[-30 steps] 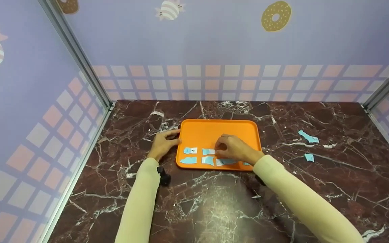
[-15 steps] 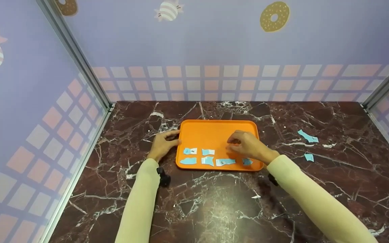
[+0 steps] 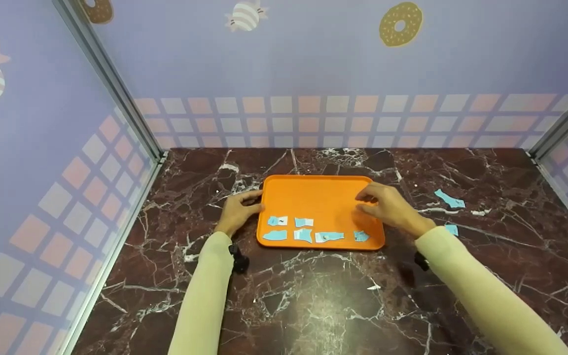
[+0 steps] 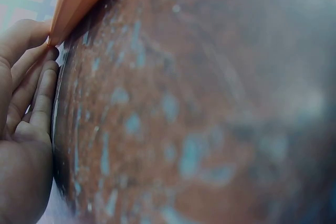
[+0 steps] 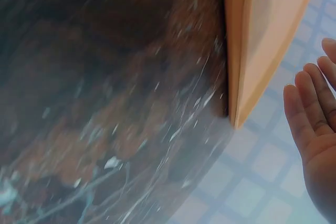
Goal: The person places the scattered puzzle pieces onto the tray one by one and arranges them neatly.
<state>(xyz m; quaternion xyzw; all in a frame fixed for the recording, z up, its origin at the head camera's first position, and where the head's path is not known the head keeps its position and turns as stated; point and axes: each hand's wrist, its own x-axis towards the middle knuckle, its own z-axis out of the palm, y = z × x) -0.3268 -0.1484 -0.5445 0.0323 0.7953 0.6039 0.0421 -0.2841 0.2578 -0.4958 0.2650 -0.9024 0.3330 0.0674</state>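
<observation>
An orange tray (image 3: 321, 197) lies on the table with several torn pieces of blue-and-white paper (image 3: 330, 237) along its near side. My left hand (image 3: 237, 211) holds the tray's left rim, thumb and fingertips against it; the left wrist view shows the fingers (image 4: 44, 85) at the orange edge. Over the tray's right rim hovers my right hand (image 3: 387, 206), fingers loosely bent and nothing between them. In the right wrist view its fingers (image 5: 315, 95) are apart from the tray.
On the table right of the tray lie a long blue paper piece (image 3: 449, 199) and a smaller paper piece (image 3: 452, 230), partly behind the right sleeve. Patterned walls (image 3: 284, 64) enclose the dark marble table (image 3: 313, 301) at the back and sides.
My right hand has moved right, from beside the upper-row paper piece to the tray's right rim, uncovering the pieces below it. The left hand and tray stay put.
</observation>
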